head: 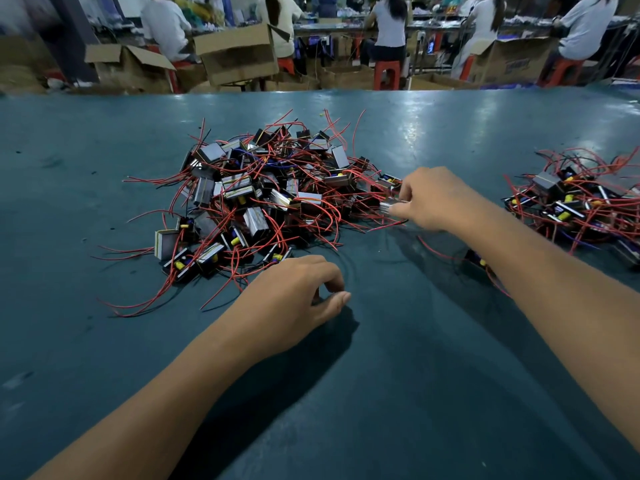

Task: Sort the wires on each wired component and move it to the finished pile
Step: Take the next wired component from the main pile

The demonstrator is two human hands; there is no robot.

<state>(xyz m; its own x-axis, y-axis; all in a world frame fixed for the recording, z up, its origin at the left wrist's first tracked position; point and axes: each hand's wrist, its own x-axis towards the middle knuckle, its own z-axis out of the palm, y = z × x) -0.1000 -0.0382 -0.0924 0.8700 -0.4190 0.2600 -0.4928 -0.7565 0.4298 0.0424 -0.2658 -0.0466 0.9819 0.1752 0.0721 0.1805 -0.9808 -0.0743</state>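
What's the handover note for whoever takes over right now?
Right hand: pinching a component at the right edge of the big pile.
Left hand: loosely curled, holding nothing, near the pile's front edge.
Smaller pile: far right on the table; looks like the finished one.
One stray component lies by the right forearm.
Done: the smaller pile, apparently.
Left: sort the wires on the pinched component, move it over, then work through the big pile.

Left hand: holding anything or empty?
Empty. The left hand rests on the green table with fingers loosely curled, nothing between them, just short of the big pile.
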